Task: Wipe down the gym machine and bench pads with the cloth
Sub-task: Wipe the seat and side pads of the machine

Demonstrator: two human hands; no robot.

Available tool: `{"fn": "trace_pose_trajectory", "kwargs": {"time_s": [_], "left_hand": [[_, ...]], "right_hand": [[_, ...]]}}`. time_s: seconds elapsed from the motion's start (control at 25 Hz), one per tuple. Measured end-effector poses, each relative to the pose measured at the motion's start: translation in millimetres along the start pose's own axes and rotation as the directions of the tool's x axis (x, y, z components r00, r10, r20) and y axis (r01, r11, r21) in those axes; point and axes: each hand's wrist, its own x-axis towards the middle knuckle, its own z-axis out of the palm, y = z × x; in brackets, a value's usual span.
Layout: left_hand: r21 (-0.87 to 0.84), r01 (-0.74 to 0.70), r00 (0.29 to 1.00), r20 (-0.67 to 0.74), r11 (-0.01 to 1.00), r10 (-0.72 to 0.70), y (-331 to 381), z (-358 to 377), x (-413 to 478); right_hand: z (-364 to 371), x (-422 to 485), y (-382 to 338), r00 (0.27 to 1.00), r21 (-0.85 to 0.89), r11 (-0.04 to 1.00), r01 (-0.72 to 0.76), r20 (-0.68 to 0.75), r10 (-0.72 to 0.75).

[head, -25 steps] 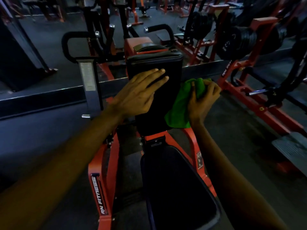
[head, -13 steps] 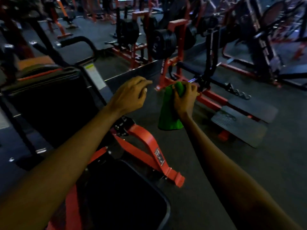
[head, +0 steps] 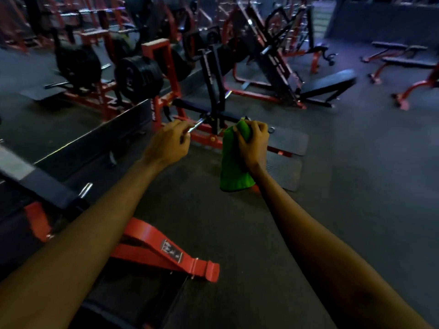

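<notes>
Two arms are recorded. Left forearm [head: 78, 238] and right forearm [head: 316, 229] are seen bare, unsleeved to the frame edge. Left hand [head: 166, 148] and right hand [head: 254, 148] are likewise seen ungloved.

Green cloth [head: 234, 167]: upper part hidden inside right hand [head: 253, 144].
Left hand [head: 167, 144]: fingertips curled out of sight.
Red frame [head: 152, 245]: label unreadable.
Black pad [head: 107, 312]: cut by bottom edge.
Far machines [head: 273, 55]: blurred.
</notes>
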Motion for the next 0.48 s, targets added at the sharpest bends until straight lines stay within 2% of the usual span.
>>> {"fn": "trace_pose_trajectory", "kwargs": {"time_s": [0.24, 0.48], "left_hand": [[-0.109, -0.06, 0.996, 0.063, 0.992, 0.067, 38.9, 91.4, 78.3], [-0.196, -0.149, 0.98, 0.099, 0.969, 0.171, 72.5, 175.3, 154.8]], "right_hand": [[-92.6, 57.3, 64.7, 0.99, -0.083, 0.996, -0.037, -0.141, 0.025], [-150.5, 96.6, 112.6, 0.958, -0.117, 0.986, -0.12, -0.273, 0.084]]}}
